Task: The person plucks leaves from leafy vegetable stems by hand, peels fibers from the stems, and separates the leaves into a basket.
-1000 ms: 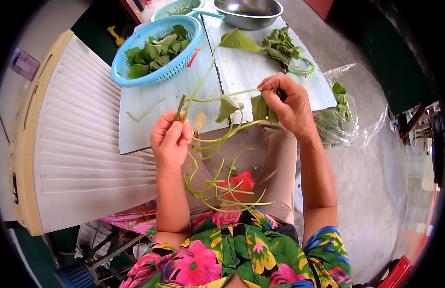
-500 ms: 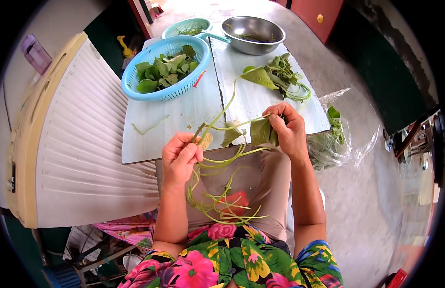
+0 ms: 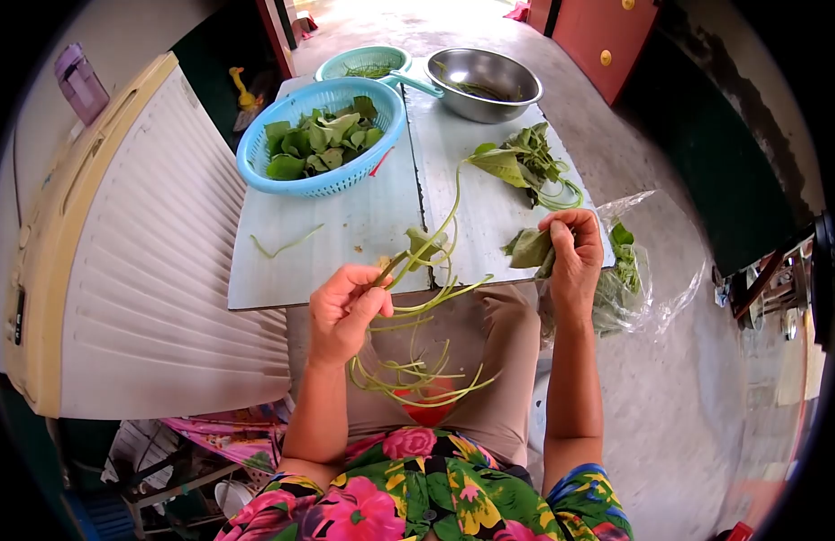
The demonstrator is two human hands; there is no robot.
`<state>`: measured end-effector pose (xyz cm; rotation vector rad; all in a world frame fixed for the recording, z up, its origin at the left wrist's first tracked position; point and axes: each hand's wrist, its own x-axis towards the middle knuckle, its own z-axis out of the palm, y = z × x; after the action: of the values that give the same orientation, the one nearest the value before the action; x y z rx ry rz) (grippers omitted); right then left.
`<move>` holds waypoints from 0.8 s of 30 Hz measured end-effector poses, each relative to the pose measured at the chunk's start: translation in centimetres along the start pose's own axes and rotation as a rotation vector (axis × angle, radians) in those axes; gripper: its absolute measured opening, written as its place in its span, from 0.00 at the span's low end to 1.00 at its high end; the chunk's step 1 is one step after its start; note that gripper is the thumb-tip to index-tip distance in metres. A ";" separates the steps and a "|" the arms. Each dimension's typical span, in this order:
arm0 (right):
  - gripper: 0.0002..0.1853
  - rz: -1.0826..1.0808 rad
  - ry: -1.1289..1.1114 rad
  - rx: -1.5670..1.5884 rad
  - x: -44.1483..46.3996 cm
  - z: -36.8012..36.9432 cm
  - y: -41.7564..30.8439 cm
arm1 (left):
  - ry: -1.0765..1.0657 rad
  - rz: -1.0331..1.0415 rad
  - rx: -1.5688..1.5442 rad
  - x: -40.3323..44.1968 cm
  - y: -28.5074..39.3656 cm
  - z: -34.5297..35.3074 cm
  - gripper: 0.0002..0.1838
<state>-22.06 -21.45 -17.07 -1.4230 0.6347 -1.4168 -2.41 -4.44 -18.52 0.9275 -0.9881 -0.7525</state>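
My left hand (image 3: 350, 311) pinches a bunch of long green vine stems (image 3: 420, 371) that trail over my lap and reach up over the table's front edge. One stem with a leaf (image 3: 424, 247) rises from this bunch. My right hand (image 3: 575, 261) is closed on plucked green leaves (image 3: 531, 249), held apart from the bunch, above the table's front right corner. Behind it on the table lies a pile of leafy stems (image 3: 536, 155). To the left, a blue basket (image 3: 341, 183) holds many loose leaves (image 3: 320, 140).
At the back of the table (image 3: 314, 279) stand a pale green handled basket (image 3: 325, 74) and a steel bowl (image 3: 485, 106), both with green pieces inside. A thin stem piece (image 3: 287, 243) lies at the left. A clear plastic bag (image 3: 647, 302) of greens is right of the table.
My right hand has moved right, away from the stems, taking leaves with it. My left hand keeps its pinch on the bunch. The view has tilted up slightly.
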 end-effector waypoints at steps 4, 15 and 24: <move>0.11 -0.109 -0.097 -0.185 0.1 0.4 -3.3 | 0.002 0.028 0.095 -0.2 0.4 0.5 0.05; 0.16 -0.511 -0.396 -0.890 1.8 3.6 -5.1 | -0.075 0.103 0.200 -0.9 0.8 1.1 0.05; 0.05 -0.562 -0.375 -0.882 1.7 2.3 -3.3 | -0.034 0.084 0.090 -1.0 0.8 0.7 0.05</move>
<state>-20.49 -21.06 -12.99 -2.6550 0.6706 -1.2504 -3.35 -3.42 -17.95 0.9482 -1.0911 -0.6592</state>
